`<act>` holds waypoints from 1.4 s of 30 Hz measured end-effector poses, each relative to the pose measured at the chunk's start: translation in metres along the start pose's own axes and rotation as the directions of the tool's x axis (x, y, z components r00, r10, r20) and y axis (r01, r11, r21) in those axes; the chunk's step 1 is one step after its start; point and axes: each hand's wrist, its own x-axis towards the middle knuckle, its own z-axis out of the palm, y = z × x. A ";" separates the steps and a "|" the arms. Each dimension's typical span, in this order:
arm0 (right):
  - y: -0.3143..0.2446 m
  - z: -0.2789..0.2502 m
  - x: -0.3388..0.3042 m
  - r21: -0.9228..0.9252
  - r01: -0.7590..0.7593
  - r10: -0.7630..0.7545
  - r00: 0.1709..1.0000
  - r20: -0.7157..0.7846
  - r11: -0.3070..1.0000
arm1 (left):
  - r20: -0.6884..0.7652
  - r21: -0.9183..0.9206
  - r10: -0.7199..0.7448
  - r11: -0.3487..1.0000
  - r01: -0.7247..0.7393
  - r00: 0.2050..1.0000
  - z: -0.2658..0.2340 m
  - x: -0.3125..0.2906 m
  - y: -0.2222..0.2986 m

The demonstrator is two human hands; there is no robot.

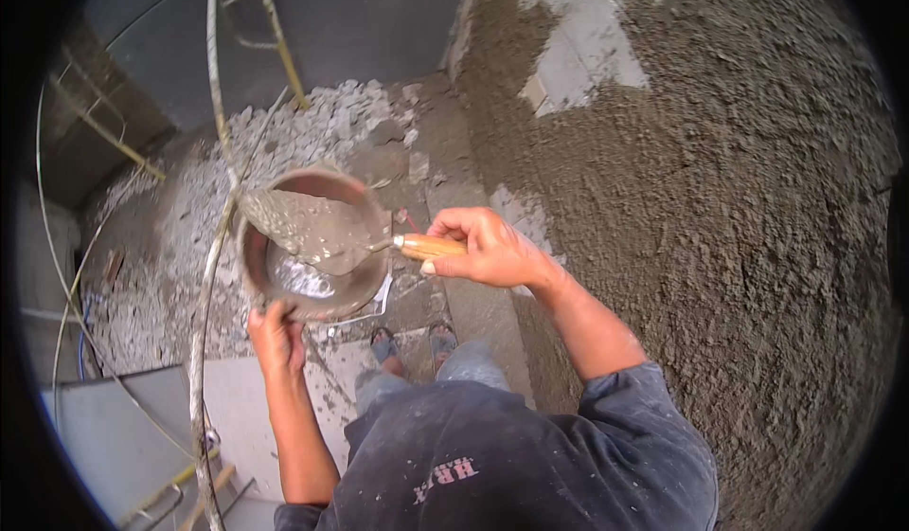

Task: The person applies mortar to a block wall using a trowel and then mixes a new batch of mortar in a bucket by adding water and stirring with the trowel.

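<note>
My right hand [488, 250] is closed around the wooden handle of a trowel [431, 248]. Its blade reaches left over a round reddish-brown basin [352, 190] and is covered with wet grey mortar [303, 228]. With my left hand [276, 337] I grip the near rim of the basin, fingers curled over its edge. Inside the basin, below the blade, shiny wet liquid or mortar shows. The blade's metal is mostly hidden under the mortar.
On my right rises a wall [720, 209] coated with rough wet mortar, with a bare pale patch [587, 38]. Rubble [322, 119] covers the ground beyond the basin. A rope [213, 247] hangs at left, near yellow metal bars [277, 34]. My sandalled feet [386, 344] stand below.
</note>
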 end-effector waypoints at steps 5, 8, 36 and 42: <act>0.063 -0.085 -0.016 0.565 -0.153 0.222 0.973 -0.055 0.810 | 0.009 -0.003 0.001 1.000 -0.001 1.000 0.020 -0.009 0.007; 0.080 -0.164 -0.074 0.577 -0.127 0.495 0.677 -0.544 0.807 | 0.039 0.040 -0.049 0.998 0.047 0.998 0.004 0.005 -0.008; 0.072 0.001 -0.053 -0.312 -0.368 0.355 0.930 -0.099 0.876 | 0.436 0.322 -0.208 0.945 0.065 0.875 0.106 0.006 -0.031; 0.050 0.027 -0.041 -0.160 -0.294 0.247 0.934 -0.259 0.942 | 0.304 0.216 -0.164 0.971 0.099 0.939 0.084 0.024 -0.035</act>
